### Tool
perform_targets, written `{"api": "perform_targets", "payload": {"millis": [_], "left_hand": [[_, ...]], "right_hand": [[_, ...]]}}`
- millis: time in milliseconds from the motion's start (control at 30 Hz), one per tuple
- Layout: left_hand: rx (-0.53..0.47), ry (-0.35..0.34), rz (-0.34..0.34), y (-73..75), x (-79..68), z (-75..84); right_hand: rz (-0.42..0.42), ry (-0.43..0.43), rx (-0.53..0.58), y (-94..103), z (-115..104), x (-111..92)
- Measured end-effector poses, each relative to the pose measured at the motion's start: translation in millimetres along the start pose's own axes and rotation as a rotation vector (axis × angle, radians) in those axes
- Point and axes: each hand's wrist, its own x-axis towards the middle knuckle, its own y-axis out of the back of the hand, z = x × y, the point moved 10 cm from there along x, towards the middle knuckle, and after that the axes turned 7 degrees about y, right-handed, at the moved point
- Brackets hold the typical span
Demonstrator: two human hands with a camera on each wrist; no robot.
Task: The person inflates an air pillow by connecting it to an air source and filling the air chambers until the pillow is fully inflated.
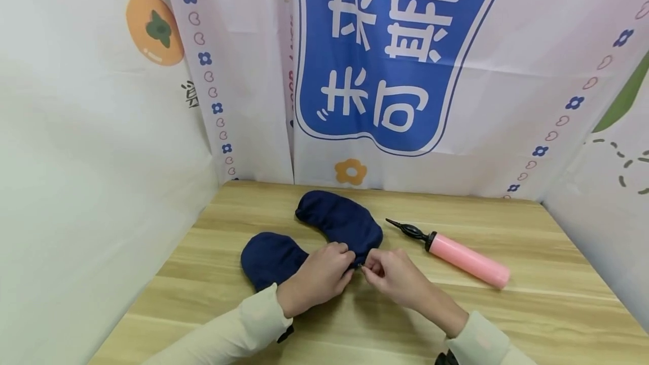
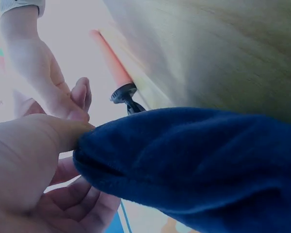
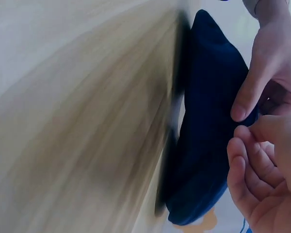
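Note:
A curved navy blue neck pillow with a velvety cover lies on the wooden table, one lobe at the back and the other to the left. My left hand grips its near right edge, thumb pressed onto the cloth in the right wrist view. Close beside it, my right hand pinches the same edge between thumb and forefinger, where a tiny glint shows; I cannot tell what that small part is. In the left wrist view the cloth has a folded seam at the fingertips. My left forearm hides part of the pillow.
A pink hand pump with a black nozzle lies on the table to the right of my right hand. Printed white cloth hangs behind the table, and pale walls stand at both sides.

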Motion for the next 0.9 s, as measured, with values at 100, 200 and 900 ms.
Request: {"api": "perform_targets", "payload": {"millis": [100,200,900], "left_hand": [[-0.005,0.009,-0.03,-2.5,-2.7,-0.7],[-0.019,0.011,-0.04,-1.4,-5.8,-3.1],[-0.179,0.038,-0.053,6.7,-22.4,-11.5]], "right_hand": [[-0.01,0.023,-0.056,1.3,1,-2],[-0.005,0.03,-0.106,7.3,8,-5],[-0.004,-0.045,-0.212,23.4,38,0]]}}
